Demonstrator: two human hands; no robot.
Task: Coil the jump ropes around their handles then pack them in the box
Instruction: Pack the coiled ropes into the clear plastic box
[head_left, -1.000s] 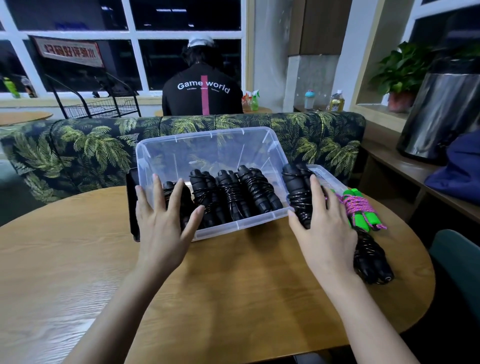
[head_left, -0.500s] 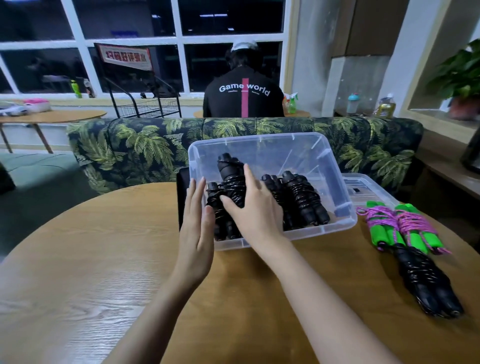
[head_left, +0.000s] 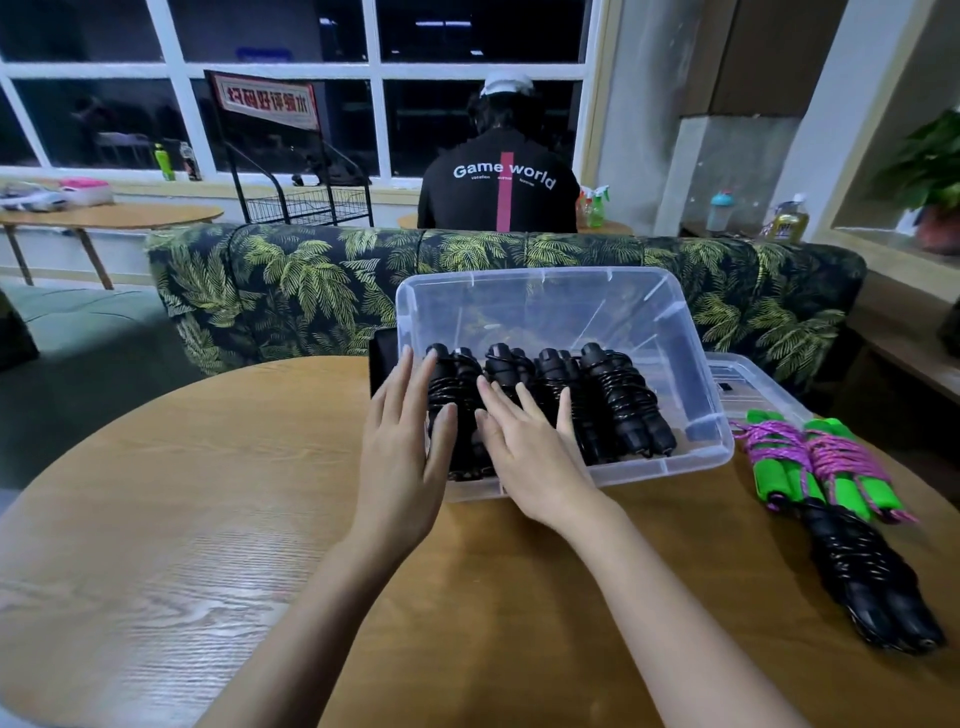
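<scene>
We have both hands at the clear plastic box (head_left: 545, 274), which stands on the round wooden surface (head_left: 156, 519) in front of us. Our left hand (head_left: 402, 457) lies flat against the box's near left corner. Its fingers are straight and close together, and its grip is fully open and holds nothing. Our right hand (head_left: 527, 447) reaches over the near rim with its fingers spread, and they rest on top of the coiled black jump ropes (head_left: 613, 395). This grip is open as well, pressing rather than clasping.

The black ropes lie side by side along the left and middle of the box floor, each wound round its handles. The box's right end is bare.

To the right of the box, the green-handled jump ropes (head_left: 810, 467) lie on the surface as two bundles wrapped in pink cord. Just beside them and nearer to us lies a spare black bundle (head_left: 872, 582). The clear lid (head_left: 748, 379) lies behind the green ones. A palm-print sofa (head_left: 270, 280) stands beyond the surface.
</scene>
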